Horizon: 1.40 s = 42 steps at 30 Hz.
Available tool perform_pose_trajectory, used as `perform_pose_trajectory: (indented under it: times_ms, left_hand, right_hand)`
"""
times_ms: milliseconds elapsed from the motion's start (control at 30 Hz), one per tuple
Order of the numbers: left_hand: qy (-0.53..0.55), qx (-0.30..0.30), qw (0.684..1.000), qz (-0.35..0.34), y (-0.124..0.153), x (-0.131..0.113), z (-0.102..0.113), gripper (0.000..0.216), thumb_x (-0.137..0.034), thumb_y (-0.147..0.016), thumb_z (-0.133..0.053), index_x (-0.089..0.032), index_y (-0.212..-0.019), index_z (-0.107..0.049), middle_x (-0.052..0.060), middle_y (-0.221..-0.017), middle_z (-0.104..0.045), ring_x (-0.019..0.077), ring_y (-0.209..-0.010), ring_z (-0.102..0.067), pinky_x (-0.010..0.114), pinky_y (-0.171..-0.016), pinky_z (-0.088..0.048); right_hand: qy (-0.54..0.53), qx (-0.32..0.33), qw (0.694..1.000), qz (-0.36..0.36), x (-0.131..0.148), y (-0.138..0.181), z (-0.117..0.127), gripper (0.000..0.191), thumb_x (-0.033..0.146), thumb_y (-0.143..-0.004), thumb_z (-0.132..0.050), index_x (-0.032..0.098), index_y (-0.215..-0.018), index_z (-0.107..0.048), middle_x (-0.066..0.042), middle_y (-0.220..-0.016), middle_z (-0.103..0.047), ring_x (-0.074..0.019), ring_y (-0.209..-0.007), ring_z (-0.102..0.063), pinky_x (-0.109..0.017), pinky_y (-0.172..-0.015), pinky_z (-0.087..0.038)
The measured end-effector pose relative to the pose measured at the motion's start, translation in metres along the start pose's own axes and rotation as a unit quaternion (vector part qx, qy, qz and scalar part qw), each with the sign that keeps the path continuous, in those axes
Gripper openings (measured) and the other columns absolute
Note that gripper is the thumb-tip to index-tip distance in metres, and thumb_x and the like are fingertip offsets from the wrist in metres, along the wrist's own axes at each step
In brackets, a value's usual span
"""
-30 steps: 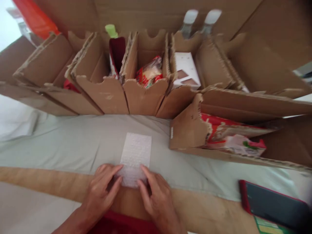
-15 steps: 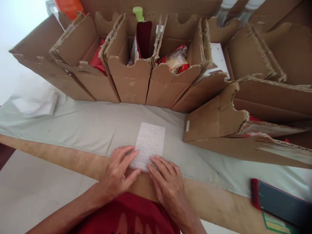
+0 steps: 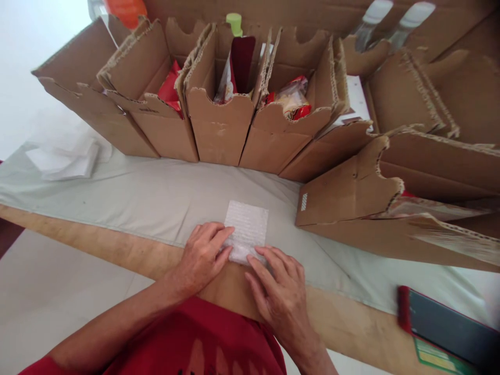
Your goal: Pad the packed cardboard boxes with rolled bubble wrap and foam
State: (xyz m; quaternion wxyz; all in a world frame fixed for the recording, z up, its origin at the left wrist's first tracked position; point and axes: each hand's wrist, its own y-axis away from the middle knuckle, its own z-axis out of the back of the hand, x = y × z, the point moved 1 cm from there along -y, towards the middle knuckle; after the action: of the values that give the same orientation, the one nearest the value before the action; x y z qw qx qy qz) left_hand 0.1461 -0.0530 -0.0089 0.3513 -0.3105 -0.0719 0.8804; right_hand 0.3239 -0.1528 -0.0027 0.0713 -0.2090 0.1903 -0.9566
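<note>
A small rectangle of white bubble wrap [image 3: 247,221] lies on the cloth near the table's front edge. Its near edge is folded over into a narrow strip. My left hand [image 3: 205,255] rests at the left side of the wrap, index finger and thumb apart on it. On the near right corner press the fingertips of my right hand [image 3: 279,281]; its fingers are spread and its thumb is just off the near edge. Neither hand pinches the wrap. Whether anything lies inside the fold cannot be made out.
Cardboard bins [image 3: 219,125] stand in a row behind, some with red packets [image 3: 171,86]. An angled cardboard bin [image 3: 344,192] is on the right. White folded sheets [image 3: 64,159] lie at left, a phone [image 3: 449,323] at right. White-capped bottles [image 3: 377,13] stand at the back.
The near edge of the bubble wrap is now folded up, so the sheet looks shorter. Both hands have moved slightly away from me and to the right. The view has shifted a little.
</note>
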Motion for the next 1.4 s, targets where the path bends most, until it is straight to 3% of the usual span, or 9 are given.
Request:
perform_pose_trajectory:
  times_ms: [133, 267, 467, 700, 867, 967, 1067, 1167, 1400]
  left_hand:
    - [0.029, 0.003, 0.999, -0.043, 0.009, -0.001, 0.006, 0.028, -0.019, -0.095, -0.062, -0.019, -0.123, -0.063, 0.014, -0.117, -0.067, 0.0284, -0.109, -0.062, 0.046, -0.095, -0.052]
    - [0.084, 0.041, 0.993, -0.067, 0.021, -0.003, 0.015, 0.029, -0.011, -0.096, -0.059, -0.018, -0.124, -0.061, 0.009, -0.104, -0.072, 0.0255, -0.104, -0.062, 0.045, -0.094, -0.051]
    - [0.042, 0.033, 0.998, -0.026, 0.009, 0.004, 0.010, 0.023, -0.012, -0.098, -0.053, -0.016, -0.118, -0.065, 0.007, -0.089, -0.072, 0.0227, -0.086, -0.062, 0.040, -0.081, -0.052]
    - [0.106, -0.055, 0.988, 0.100, 0.016, 0.005, 0.015, 0.029, -0.026, -0.098, -0.059, -0.018, -0.126, -0.062, 0.011, -0.113, -0.068, 0.0241, -0.104, -0.065, 0.040, -0.091, -0.055]
    - [0.309, -0.014, 0.890, 0.334, 0.036, -0.012, 0.030, 0.042, -0.034, -0.094, -0.061, -0.022, -0.134, -0.058, 0.011, -0.130, -0.067, 0.0248, -0.115, -0.066, 0.041, -0.100, -0.054]
    - [0.373, -0.013, 0.839, 0.395, 0.033, -0.016, 0.032, 0.057, -0.038, -0.084, -0.071, -0.021, -0.137, -0.056, 0.013, -0.142, -0.061, 0.0289, -0.126, -0.060, 0.046, -0.109, -0.048]
    - [0.483, 0.009, 0.750, 0.452, 0.025, -0.017, 0.028, 0.075, -0.040, -0.074, -0.080, -0.016, -0.139, -0.051, 0.017, -0.137, -0.064, 0.0304, -0.125, -0.062, 0.046, -0.109, -0.048]
    - [0.559, 0.006, 0.682, 0.471, 0.021, -0.021, 0.023, 0.091, -0.039, -0.069, -0.086, -0.016, -0.145, -0.043, 0.017, -0.134, -0.065, 0.0294, -0.124, -0.063, 0.042, -0.108, -0.048]
    - [0.643, -0.013, 0.625, 0.443, 0.027, -0.033, 0.020, 0.102, -0.031, -0.068, -0.092, -0.021, -0.153, -0.037, 0.009, -0.115, -0.070, 0.0189, -0.101, -0.067, 0.031, -0.093, -0.051]
  right_hand:
    - [-0.018, 0.010, 1.000, 0.006, -0.004, -0.002, -0.004, 0.026, 0.010, -0.099, -0.053, 0.020, -0.118, -0.067, -0.008, -0.115, -0.075, -0.0256, -0.116, -0.062, -0.044, -0.098, -0.044]
    - [-0.101, 0.021, 0.995, 0.009, -0.007, -0.007, 0.000, 0.024, 0.011, -0.100, -0.053, 0.020, -0.117, -0.066, -0.005, -0.101, -0.076, -0.0220, -0.105, -0.065, -0.039, -0.092, -0.047]
    - [-0.020, -0.005, 1.000, 0.000, -0.002, -0.004, 0.003, 0.022, 0.017, -0.100, -0.057, 0.018, -0.120, -0.066, -0.012, -0.118, -0.069, -0.0255, -0.109, -0.060, -0.042, -0.093, -0.046]
    - [-0.001, 0.000, 1.000, 0.021, -0.006, -0.022, -0.010, 0.019, 0.014, -0.100, -0.056, 0.019, -0.112, -0.069, -0.008, -0.109, -0.073, -0.0233, -0.102, -0.062, -0.039, -0.091, -0.043]
    - [-0.139, -0.035, 0.989, -0.038, -0.008, -0.023, -0.008, 0.014, 0.017, -0.101, -0.059, 0.019, -0.113, -0.066, -0.004, -0.100, -0.074, -0.0182, -0.092, -0.066, -0.033, -0.085, -0.046]
    - [-0.154, -0.038, 0.986, -0.042, -0.004, -0.015, -0.006, 0.014, 0.016, -0.100, -0.059, 0.020, -0.112, -0.066, -0.003, -0.099, -0.074, -0.0176, -0.091, -0.067, -0.033, -0.084, -0.047]
    - [-0.160, -0.046, 0.985, -0.041, 0.004, -0.009, -0.004, 0.018, 0.012, -0.099, -0.058, 0.021, -0.112, -0.065, -0.003, -0.099, -0.074, -0.0183, -0.090, -0.067, -0.034, -0.084, -0.047]
    - [-0.186, -0.039, 0.981, -0.038, 0.012, -0.007, -0.002, 0.022, 0.009, -0.097, -0.057, 0.022, -0.112, -0.065, -0.003, -0.097, -0.074, -0.0188, -0.089, -0.068, -0.035, -0.083, -0.047]
    - [-0.308, 0.036, 0.943, -0.116, 0.015, 0.000, 0.005, 0.017, 0.016, -0.099, -0.055, 0.026, -0.106, -0.068, -0.002, -0.101, -0.072, -0.0165, -0.095, -0.068, -0.031, -0.087, -0.049]
